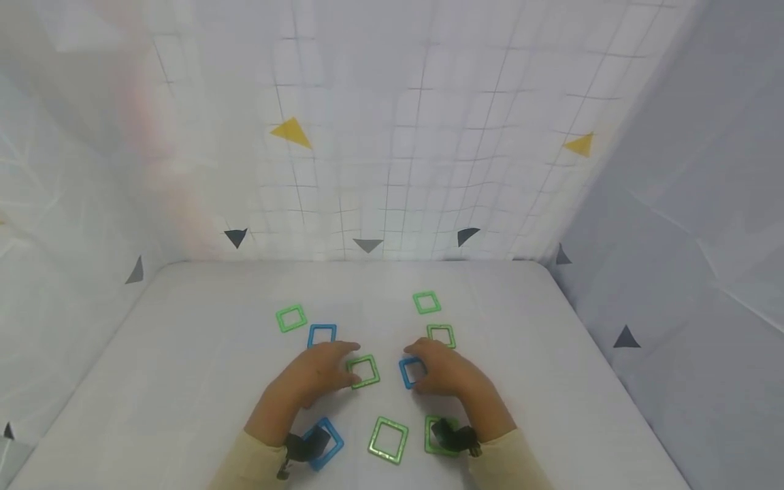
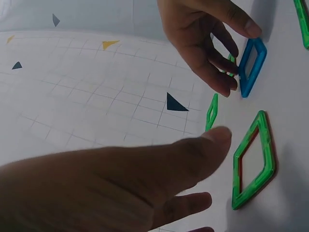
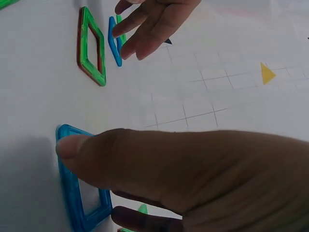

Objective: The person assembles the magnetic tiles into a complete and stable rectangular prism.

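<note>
My left hand point(image 1: 318, 371) is beside a green hollow square tile point(image 1: 375, 368), thumb and fingers spread apart. In the left wrist view the thumb stands clear of that green tile point(image 2: 268, 150), which lies flat on the white table. My right hand point(image 1: 446, 367) pinches a blue hollow square tile point(image 1: 403, 374) between thumb and fingers. In the right wrist view the thumb overlaps the near edge of this blue tile point(image 3: 71, 193), and a finger touches its other side. Whether the blue tile is lifted off the table, I cannot tell.
Behind the left hand lie a blue tile point(image 1: 322, 327) and a green tile point(image 1: 279, 322). Two green tiles point(image 1: 416, 303) point(image 1: 453, 336) lie beyond the right hand. Nearer me are a blue tile point(image 1: 334, 432) and green tiles point(image 1: 373, 433) point(image 1: 427, 434), partly under the wrist straps.
</note>
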Demonstrator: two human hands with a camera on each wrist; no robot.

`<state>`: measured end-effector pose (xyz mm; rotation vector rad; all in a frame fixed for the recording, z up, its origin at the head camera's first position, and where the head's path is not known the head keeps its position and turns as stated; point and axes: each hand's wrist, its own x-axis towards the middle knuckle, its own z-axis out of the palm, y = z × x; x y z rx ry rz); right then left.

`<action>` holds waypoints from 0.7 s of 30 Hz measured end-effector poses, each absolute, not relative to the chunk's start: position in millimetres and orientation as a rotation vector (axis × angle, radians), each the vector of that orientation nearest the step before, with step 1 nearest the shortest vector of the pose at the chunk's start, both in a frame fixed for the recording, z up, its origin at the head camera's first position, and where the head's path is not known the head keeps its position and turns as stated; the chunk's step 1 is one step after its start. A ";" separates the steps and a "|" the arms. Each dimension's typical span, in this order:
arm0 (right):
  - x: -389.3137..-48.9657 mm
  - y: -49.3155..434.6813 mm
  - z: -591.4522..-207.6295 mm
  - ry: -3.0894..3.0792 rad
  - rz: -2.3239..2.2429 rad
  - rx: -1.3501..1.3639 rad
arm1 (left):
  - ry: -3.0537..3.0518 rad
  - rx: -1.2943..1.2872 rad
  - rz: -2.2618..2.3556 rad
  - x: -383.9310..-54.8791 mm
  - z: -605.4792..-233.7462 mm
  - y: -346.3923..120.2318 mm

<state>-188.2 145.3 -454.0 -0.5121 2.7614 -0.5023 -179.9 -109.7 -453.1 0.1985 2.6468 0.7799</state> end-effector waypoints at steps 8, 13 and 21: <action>-189.5 144.8 -457.1 2.787 -0.457 -0.525 | 2.759 0.392 0.663 -179.2 -463.8 -100.2; -189.9 144.4 -458.2 2.811 -0.450 -0.534 | 2.824 0.493 0.542 -178.1 -466.5 -94.4; -188.9 142.9 -458.4 2.813 -0.463 -0.527 | 2.931 0.603 0.355 -174.9 -467.8 -87.4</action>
